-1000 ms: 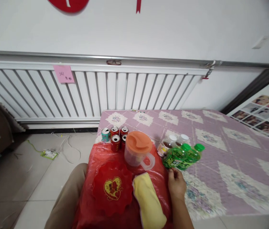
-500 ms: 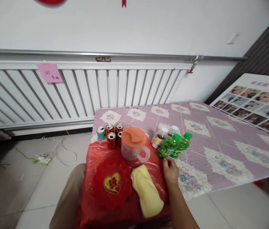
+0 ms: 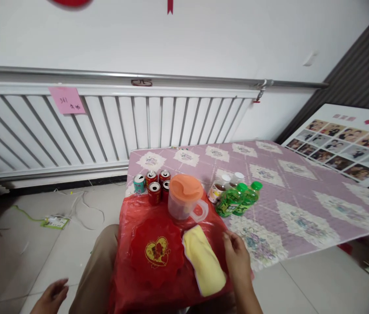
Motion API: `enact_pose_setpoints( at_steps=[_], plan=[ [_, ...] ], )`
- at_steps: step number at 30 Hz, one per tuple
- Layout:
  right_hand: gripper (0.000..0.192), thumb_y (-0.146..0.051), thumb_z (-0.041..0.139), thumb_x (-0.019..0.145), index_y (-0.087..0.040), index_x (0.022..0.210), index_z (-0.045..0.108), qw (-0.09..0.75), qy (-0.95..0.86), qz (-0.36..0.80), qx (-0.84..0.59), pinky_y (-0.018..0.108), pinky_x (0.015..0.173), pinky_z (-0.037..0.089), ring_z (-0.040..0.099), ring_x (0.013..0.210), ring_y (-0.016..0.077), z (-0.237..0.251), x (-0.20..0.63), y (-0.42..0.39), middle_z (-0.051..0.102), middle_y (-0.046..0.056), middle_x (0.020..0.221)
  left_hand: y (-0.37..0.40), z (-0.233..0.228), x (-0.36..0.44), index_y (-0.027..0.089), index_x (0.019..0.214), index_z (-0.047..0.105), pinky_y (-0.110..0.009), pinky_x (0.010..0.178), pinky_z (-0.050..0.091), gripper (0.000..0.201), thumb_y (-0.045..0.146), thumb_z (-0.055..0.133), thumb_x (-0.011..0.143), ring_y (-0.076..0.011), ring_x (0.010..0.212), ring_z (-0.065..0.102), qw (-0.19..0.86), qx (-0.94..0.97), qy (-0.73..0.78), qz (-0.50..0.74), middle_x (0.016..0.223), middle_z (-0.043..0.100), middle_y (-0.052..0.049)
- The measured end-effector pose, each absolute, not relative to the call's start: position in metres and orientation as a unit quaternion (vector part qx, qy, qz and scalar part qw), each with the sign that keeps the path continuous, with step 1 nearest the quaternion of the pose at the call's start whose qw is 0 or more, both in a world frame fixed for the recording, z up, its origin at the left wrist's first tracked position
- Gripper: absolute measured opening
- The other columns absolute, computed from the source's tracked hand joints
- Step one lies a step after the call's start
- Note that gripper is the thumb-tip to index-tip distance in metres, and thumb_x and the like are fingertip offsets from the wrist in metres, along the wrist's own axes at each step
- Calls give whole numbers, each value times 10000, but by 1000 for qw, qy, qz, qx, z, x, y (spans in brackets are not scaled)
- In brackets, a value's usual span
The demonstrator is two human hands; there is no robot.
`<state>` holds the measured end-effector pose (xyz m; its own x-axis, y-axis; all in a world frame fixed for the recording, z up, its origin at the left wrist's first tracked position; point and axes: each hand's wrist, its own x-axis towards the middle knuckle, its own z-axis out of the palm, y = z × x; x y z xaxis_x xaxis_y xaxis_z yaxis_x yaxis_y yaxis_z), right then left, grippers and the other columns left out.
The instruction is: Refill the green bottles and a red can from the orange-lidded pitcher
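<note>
My right hand (image 3: 237, 256) is at the right edge of the red plastic sheet (image 3: 123, 301), its fingers curled together. What they hold, if anything, I cannot make out. Beside it lies a folded yellow cloth (image 3: 204, 261). At the lower left, over the floor, my left hand (image 3: 50, 298) has its fingers loosely bent and apart, with nothing in them. A red scalloped tray (image 3: 138, 248) with a gold heart rests on the sheet. Behind it stands a clear plastic jug (image 3: 177, 208) with an orange lid (image 3: 186, 188). Green bottles (image 3: 228, 201) stand upright beyond my right hand.
Several drink cans, including a red can (image 3: 154, 194) and a teal can (image 3: 139, 184), stand left of the jug. A white-capped bottle (image 3: 217, 192) is among the bottles. Floral cloth (image 3: 269, 174) covers the table. A radiator (image 3: 167, 117) runs behind; a power strip (image 3: 55, 222) lies on the floor.
My right hand has drawn back from the foot of the green bottles toward me. My left hand has come into view at the lower left. The bottles stay in place.
</note>
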<state>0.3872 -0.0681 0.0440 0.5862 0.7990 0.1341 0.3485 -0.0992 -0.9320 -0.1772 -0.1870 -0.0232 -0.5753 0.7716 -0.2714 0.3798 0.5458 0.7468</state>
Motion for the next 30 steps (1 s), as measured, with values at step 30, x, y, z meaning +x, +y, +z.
enact_pose_setpoints(
  at_steps=[30],
  plan=[
    [337,-519,653,798,-203,907,702,486,-458,330,-667,339,807,592,723,860,249,91,291,-187,762,93,906,94,93,54,148,1364,442,-518,1116,394,727,145,718,691,-348,1294,506,150,687,588,399,1317,557,-176]
  ],
)
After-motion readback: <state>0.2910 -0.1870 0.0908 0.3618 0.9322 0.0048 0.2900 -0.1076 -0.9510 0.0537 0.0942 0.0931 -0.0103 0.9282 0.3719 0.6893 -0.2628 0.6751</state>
